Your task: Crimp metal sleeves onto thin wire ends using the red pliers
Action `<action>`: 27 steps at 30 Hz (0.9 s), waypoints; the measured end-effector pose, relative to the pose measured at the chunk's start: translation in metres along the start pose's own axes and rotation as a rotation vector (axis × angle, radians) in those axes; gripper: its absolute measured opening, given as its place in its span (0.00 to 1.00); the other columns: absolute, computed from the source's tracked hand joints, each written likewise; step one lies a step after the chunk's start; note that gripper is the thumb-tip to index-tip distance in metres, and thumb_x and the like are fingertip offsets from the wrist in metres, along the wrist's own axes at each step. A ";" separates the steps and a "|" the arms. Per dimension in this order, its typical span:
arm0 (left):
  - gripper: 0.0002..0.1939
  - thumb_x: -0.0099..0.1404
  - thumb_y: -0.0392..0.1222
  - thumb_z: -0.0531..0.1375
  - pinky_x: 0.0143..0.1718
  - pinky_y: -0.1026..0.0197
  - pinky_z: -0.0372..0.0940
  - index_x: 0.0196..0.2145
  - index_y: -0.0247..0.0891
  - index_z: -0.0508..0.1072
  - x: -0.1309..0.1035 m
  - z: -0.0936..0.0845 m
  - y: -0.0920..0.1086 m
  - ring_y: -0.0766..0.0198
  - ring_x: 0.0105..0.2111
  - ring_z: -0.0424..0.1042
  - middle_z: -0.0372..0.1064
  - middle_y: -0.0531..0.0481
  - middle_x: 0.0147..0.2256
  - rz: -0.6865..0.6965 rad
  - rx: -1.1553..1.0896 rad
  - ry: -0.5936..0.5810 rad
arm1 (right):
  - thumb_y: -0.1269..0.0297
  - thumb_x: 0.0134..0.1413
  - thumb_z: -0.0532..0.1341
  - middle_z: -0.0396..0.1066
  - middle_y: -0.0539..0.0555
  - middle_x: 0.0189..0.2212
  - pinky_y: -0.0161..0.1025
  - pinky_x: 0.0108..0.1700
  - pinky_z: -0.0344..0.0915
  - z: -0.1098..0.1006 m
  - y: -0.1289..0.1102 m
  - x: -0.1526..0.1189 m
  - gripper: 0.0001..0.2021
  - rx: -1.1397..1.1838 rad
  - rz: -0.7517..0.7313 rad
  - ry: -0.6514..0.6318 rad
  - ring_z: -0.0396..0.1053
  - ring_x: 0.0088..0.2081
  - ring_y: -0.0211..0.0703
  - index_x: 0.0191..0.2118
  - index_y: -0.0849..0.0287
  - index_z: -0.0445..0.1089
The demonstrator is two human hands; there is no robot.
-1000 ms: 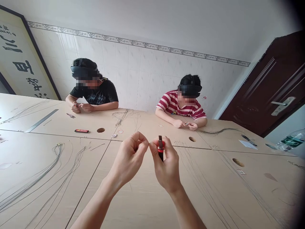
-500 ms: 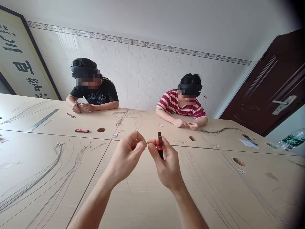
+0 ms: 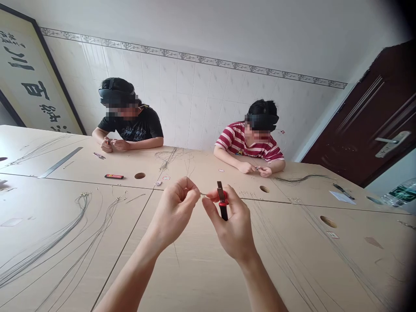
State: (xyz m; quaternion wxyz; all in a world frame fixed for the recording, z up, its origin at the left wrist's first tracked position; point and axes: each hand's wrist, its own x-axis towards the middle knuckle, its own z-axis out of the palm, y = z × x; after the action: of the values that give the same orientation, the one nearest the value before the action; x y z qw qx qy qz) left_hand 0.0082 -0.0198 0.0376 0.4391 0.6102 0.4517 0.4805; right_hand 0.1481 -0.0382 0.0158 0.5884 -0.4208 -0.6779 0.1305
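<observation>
Pliers (image 3: 222, 201) | dark metal tip (image 3: 220, 186) upward | red-and-black handle (image 3: 224, 212) | slightly tilted

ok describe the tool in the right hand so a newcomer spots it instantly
Start at the pale table filling the lower view, then find the wearer's right hand right of centre. The tool juts up from that hand, metal-tipped with red and black below. Unlike the black-and-red case lying flat farther left, it is held upright.

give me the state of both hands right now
Left hand: closed, pinching a thin wire.
Right hand: closed around red-and-black pliers; whether it also pinches the wire cannot be told.
</observation>
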 end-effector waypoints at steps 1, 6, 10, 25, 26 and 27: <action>0.10 0.64 0.39 0.52 0.18 0.68 0.42 0.25 0.40 0.60 0.000 0.000 0.000 0.71 0.20 0.44 0.45 0.60 0.18 -0.001 0.003 0.003 | 0.65 0.61 0.60 0.68 0.48 0.30 0.36 0.36 0.63 0.001 0.000 0.000 0.04 -0.030 -0.012 0.008 0.65 0.32 0.39 0.35 0.56 0.65; 0.10 0.64 0.39 0.52 0.17 0.69 0.43 0.25 0.39 0.60 -0.002 0.003 0.000 0.72 0.19 0.44 0.47 0.60 0.18 0.017 0.032 0.002 | 0.65 0.62 0.59 0.64 0.49 0.28 0.37 0.36 0.62 0.002 0.002 -0.001 0.05 -0.080 -0.031 0.025 0.62 0.31 0.39 0.33 0.57 0.64; 0.09 0.63 0.39 0.53 0.16 0.69 0.42 0.25 0.39 0.60 -0.004 0.005 0.002 0.73 0.18 0.43 0.45 0.61 0.18 0.028 0.053 0.003 | 0.67 0.62 0.58 0.63 0.48 0.28 0.36 0.34 0.61 0.003 0.001 -0.001 0.05 -0.075 -0.046 0.019 0.61 0.30 0.39 0.33 0.57 0.64; 0.09 0.62 0.38 0.52 0.15 0.70 0.42 0.24 0.39 0.60 -0.002 0.007 0.001 0.73 0.18 0.43 0.46 0.61 0.17 0.042 0.060 0.050 | 0.68 0.61 0.59 0.64 0.48 0.28 0.37 0.34 0.62 0.004 0.001 -0.001 0.05 -0.092 -0.067 0.029 0.61 0.31 0.40 0.33 0.57 0.64; 0.09 0.62 0.38 0.52 0.15 0.70 0.42 0.24 0.39 0.60 -0.002 0.007 0.002 0.73 0.18 0.43 0.46 0.61 0.17 0.043 0.060 0.047 | 0.68 0.61 0.59 0.63 0.48 0.28 0.37 0.34 0.62 0.004 0.001 -0.001 0.05 -0.093 -0.068 0.030 0.61 0.30 0.39 0.33 0.57 0.64; 0.09 0.62 0.38 0.52 0.15 0.70 0.42 0.24 0.39 0.59 -0.003 0.008 0.002 0.73 0.17 0.43 0.46 0.61 0.17 0.044 0.060 0.043 | 0.68 0.62 0.59 0.63 0.48 0.27 0.36 0.34 0.61 0.004 0.001 -0.001 0.05 -0.096 -0.067 0.032 0.60 0.30 0.39 0.33 0.57 0.64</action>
State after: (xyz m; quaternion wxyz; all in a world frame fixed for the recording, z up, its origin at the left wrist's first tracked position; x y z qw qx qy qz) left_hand 0.0158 -0.0236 0.0378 0.4003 0.6222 0.4618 0.4893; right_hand 0.1446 -0.0376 0.0133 0.5826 -0.4274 -0.6876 0.0713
